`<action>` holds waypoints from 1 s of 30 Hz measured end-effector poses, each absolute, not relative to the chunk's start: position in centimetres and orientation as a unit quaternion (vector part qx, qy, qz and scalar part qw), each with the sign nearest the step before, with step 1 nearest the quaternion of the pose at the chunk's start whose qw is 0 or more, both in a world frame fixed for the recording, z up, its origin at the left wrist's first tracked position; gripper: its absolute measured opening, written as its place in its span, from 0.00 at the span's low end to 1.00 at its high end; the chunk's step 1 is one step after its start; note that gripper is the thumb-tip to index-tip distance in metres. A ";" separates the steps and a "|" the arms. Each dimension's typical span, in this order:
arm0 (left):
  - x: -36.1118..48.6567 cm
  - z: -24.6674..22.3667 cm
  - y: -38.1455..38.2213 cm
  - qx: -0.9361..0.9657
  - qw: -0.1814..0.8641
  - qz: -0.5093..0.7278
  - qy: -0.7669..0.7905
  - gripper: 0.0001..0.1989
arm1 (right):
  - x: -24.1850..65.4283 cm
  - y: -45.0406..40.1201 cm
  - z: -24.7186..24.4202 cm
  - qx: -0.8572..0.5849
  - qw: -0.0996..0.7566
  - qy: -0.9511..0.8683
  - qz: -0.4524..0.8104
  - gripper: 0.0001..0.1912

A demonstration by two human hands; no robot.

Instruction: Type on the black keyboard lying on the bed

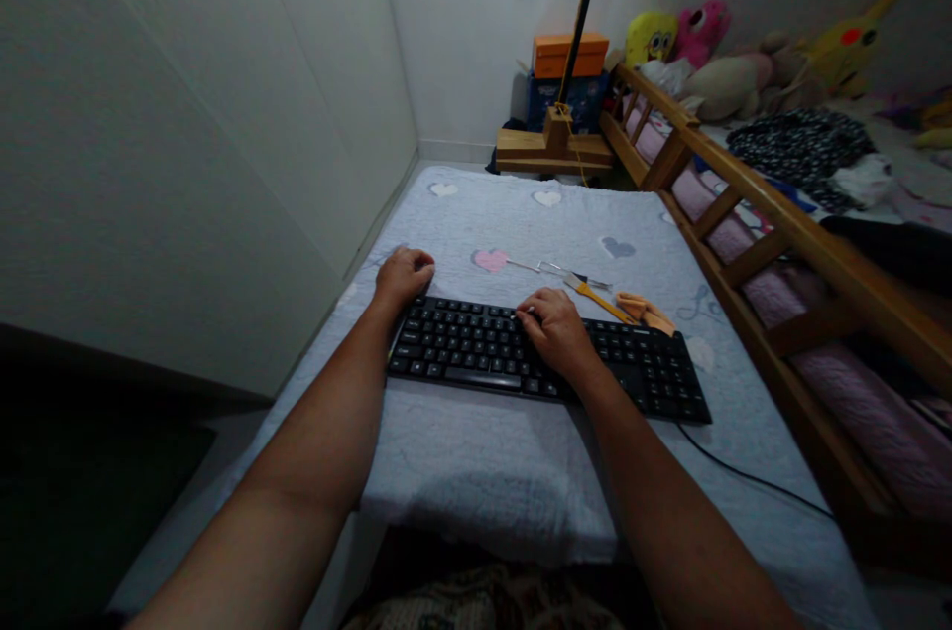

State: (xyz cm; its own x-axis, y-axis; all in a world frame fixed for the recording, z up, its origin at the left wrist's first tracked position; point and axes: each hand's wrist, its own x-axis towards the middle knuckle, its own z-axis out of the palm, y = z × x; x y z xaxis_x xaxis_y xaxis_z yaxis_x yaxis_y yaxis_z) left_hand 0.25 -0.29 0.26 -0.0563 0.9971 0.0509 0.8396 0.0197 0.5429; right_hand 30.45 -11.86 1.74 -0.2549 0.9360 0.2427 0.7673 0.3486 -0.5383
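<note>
A black computer keyboard (476, 344) lies on the quilted cloth in front of me. My left hand (403, 275) is at its far left corner, fingers bent together against the edge. Over the middle of the keys, my right hand (554, 327) is closed in a pinch, with a small pale tip at the fingers too tiny to name. Beyond the keyboard lie a thin white stick (523, 265), a bent wire tool (557, 269), a yellow-handled brush (599, 298) and a folded orange cloth (646, 312).
The light blue cloth (476, 456) with hearts covers the table. A black cable (751, 475) runs right from the keyboard. A wooden bed rail (788, 228) borders the right side, plush toys behind it. White panels (245, 114) stand left; an orange box (569, 55) is at the back.
</note>
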 end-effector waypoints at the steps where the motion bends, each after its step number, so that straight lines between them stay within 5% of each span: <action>1: 0.3 0.3 -0.3 0.664 0.177 0.222 0.692 0.13 | 30.4 -11.9 1.7 -0.549 0.266 -0.776 0.157 0.11; 30: 0.0 -0.2 0.1 0.677 0.152 0.201 0.692 0.14 | 30.7 -11.1 1.3 -0.562 0.268 -0.768 0.148 0.10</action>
